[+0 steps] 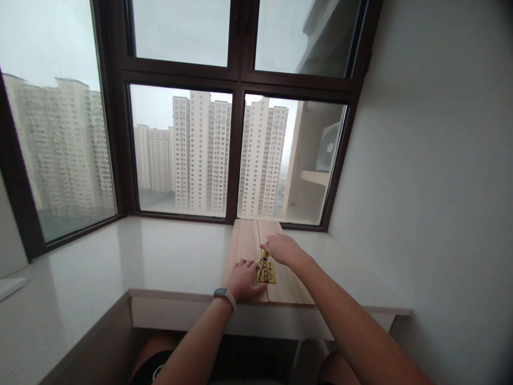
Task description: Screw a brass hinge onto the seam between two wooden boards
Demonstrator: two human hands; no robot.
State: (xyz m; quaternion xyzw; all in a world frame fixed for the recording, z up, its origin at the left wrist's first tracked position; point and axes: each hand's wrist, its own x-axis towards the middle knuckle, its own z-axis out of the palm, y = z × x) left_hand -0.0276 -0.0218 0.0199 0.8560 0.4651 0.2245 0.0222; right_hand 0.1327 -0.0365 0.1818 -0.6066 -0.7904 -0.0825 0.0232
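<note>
Two pale wooden boards lie side by side on the white sill, with a narrow seam between them. A brass-coloured hinge lies flat across that seam. My right hand is closed around the yellow handle of a screwdriver, whose shaft slants down onto the hinge. The tip and any screw under it are too small to make out. Just left of the hinge, my left hand rests on the left board with fingers and thumb spread, close to the hinge's edge. A watch is on the left wrist.
The white sill extends to both sides of the boards, its front edge above an open recess where my legs are. Dark-framed windows rise behind it. A plain wall bounds the right side. A white flat object lies far left.
</note>
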